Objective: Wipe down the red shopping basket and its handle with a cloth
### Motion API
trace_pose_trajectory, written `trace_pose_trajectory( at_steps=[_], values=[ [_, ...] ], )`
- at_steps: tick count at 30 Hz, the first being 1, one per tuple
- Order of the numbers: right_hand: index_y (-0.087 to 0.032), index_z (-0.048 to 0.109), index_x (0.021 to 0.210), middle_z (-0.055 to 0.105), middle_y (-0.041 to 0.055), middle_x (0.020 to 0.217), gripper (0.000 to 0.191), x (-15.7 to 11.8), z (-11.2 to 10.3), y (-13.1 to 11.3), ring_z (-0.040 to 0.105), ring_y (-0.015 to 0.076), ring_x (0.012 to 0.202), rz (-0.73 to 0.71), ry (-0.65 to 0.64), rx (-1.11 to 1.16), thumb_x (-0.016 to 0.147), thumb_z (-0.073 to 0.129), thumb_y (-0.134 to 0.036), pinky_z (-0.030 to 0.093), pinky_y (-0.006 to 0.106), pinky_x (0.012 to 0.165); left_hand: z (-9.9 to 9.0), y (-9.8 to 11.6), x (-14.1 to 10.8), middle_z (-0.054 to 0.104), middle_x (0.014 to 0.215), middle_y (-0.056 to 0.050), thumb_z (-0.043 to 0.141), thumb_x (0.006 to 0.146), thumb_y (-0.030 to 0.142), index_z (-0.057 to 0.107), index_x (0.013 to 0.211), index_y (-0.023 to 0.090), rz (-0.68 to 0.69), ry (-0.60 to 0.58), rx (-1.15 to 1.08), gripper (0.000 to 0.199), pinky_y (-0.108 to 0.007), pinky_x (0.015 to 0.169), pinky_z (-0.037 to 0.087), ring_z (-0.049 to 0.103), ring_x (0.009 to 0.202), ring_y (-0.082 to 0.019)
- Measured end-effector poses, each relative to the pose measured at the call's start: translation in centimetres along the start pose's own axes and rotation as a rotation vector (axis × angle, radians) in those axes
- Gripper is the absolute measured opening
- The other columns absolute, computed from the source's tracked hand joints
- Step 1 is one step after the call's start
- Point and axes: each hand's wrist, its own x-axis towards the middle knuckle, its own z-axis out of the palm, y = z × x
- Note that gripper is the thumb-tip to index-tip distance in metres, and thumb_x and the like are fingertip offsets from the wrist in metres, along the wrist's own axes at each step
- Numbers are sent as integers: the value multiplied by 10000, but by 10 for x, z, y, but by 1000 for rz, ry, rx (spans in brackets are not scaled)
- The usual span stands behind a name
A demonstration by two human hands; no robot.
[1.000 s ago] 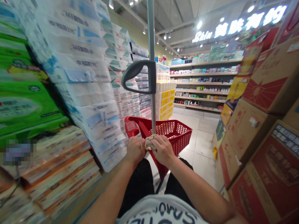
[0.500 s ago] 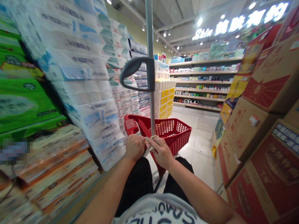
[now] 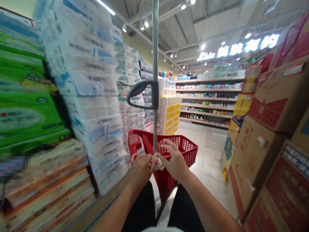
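Note:
My left hand [image 3: 143, 165] is closed on a crumpled pale cloth [image 3: 158, 161] with small coloured marks, just in front of the red plastic basket cart [image 3: 190, 151]. My right hand [image 3: 175, 161] has its fingers spread, and its thumb is close to the cloth; I cannot tell whether it touches. Behind the cloth rises an upright metal pole [image 3: 155, 125] that carries a grey loop handle [image 3: 155, 95]. The cart's red handle [image 3: 134, 141] is just beyond my left hand.
On the left stand tall stacks of white paper packs [image 3: 96, 80] and green packs [image 3: 26, 112]. Cardboard boxes [image 3: 263, 145] are piled on the right. Shelves with small goods [image 3: 210, 100] line the back, beyond a pale tiled floor [image 3: 205, 183].
My right hand has let its fingers come off the cloth and spread. Both hands appear lower in view, and more of the cloth shows. The view has tilted upward.

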Motion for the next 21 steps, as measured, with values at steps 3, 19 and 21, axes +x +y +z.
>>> trace_pose_trajectory(
  at_steps=[3, 19, 21],
  values=[
    [-245, 677, 915, 359, 33, 1483, 97, 22, -17, -27, 270, 269, 1392, -243, 118, -260, 839, 619, -227, 215, 489, 1142, 1, -6, 2, 647, 827, -41, 477, 892, 368, 634, 905, 222, -19, 9, 3, 216, -462, 972, 286, 545, 870, -230],
    [-250, 631, 999, 417, 13, 1452, 178, 45, -18, -53, 360, 225, 1343, -439, 157, -370, 866, 540, -176, 273, 445, 1106, 4, -12, 0, 643, 814, -48, 525, 832, 292, 614, 843, 214, 24, 62, -7, 119, -475, 959, 292, 548, 856, -244],
    [-217, 619, 1080, 492, 58, 1387, 245, 25, -1, -31, 464, 208, 1250, -365, 31, -295, 865, 518, -154, 371, 398, 1046, 4, -11, 1, 642, 808, -44, 513, 841, 295, 609, 845, 217, 18, 60, -17, 124, -475, 960, 287, 547, 854, -240]
  ],
)
